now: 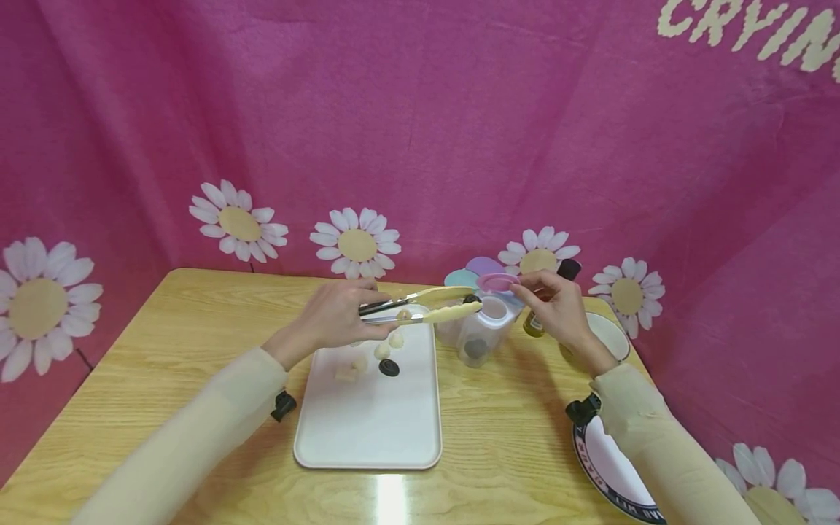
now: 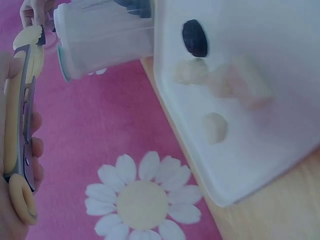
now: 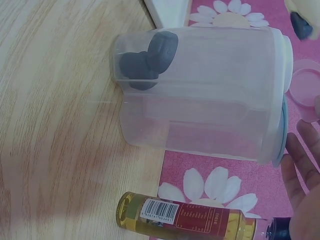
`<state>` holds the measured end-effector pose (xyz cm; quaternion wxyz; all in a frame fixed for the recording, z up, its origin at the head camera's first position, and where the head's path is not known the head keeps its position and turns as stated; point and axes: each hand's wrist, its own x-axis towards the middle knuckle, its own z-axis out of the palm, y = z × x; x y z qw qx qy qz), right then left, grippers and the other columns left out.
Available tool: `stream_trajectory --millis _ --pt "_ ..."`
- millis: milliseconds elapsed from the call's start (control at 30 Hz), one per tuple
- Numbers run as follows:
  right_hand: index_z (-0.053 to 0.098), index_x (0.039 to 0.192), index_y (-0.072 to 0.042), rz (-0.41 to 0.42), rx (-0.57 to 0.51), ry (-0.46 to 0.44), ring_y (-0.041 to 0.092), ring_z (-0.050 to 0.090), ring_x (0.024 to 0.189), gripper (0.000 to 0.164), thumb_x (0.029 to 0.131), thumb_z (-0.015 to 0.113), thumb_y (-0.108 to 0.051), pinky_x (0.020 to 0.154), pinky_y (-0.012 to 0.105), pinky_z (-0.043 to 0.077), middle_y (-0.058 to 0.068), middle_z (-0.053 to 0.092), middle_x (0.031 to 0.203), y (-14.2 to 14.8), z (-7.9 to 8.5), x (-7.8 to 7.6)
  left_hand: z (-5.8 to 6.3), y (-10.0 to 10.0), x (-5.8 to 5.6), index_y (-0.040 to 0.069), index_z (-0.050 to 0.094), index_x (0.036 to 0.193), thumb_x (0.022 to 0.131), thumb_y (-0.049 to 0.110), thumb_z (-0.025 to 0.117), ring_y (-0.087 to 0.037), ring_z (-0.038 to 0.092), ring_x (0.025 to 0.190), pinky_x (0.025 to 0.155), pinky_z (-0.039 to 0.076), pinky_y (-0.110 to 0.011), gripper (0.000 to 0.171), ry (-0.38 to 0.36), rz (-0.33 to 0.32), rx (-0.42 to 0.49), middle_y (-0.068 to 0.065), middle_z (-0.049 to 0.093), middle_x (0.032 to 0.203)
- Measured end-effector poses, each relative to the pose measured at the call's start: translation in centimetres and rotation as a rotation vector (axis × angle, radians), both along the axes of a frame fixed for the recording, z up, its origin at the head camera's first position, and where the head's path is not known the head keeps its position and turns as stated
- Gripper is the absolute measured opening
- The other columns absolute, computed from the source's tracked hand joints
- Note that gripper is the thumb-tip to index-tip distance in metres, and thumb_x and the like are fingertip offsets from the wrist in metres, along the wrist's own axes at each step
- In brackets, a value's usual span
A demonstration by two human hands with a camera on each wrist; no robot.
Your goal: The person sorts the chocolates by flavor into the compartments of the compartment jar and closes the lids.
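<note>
My left hand (image 1: 337, 313) grips a pair of tongs (image 1: 453, 312) with cream tips, which hold a small dark piece (image 1: 472, 299) beside the open mouth of a clear plastic container (image 1: 502, 337). The pink lid (image 1: 496, 282) of that container is raised, its edge pinched by my right hand (image 1: 558, 302). Dark lumps (image 3: 164, 52) lie at the container's bottom in the right wrist view. Left of it, a white tray (image 1: 374, 437) carries a dark oval piece (image 1: 389, 367) and several pale pieces (image 2: 215, 127).
Teal (image 1: 461, 278) and purple lids (image 1: 484, 266) stand at the container's back. A bottle with a red label (image 3: 200, 217) is just right of it, near a white bowl (image 1: 607, 335). A dark-rimmed plate (image 1: 586, 458) sits at front right, partly under my right sleeve. A pink cloth hangs behind the table.
</note>
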<state>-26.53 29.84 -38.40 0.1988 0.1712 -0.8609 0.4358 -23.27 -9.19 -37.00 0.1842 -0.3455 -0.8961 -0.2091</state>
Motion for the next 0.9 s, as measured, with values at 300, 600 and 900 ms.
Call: stream_trajectory --millis 300,600,900 --pt "0.078 0.106 -0.003 0.004 0.015 0.025 -0.004 0.065 0.075 0.014 0.094 0.078 -0.009 0.07 0.016 0.055 0.013 0.077 0.09 0.0 0.0 -0.2 0.7 2.3 -1.6 0.017 0.083 0.114 0.08 0.042 0.084 -0.01 0.053 0.066 0.057 0.039 -0.024 0.042 0.015 -0.03 -0.051 0.001 0.066 0.084" --pt "0.078 0.107 -0.003 0.011 0.013 0.009 0.001 0.067 0.075 0.014 0.095 0.078 -0.01 0.068 0.016 0.056 0.015 0.077 0.092 0.1 0.0 -0.1 0.7 3.6 -2.3 0.017 0.082 0.116 0.083 0.046 0.081 -0.012 0.055 0.068 0.059 0.041 -0.024 0.044 -0.045 -0.026 -0.111 -0.002 0.071 0.091" --pt "0.078 0.106 -0.003 0.005 0.015 0.008 -0.003 0.066 0.076 0.014 0.095 0.078 -0.012 0.069 0.017 0.056 0.011 0.077 0.093 0.2 0.0 -0.1 1.1 3.6 -2.2 0.018 0.08 0.124 0.083 0.047 0.081 -0.015 0.059 0.075 0.062 0.043 -0.026 0.05 -0.074 -0.007 -0.139 -0.006 0.076 0.106"
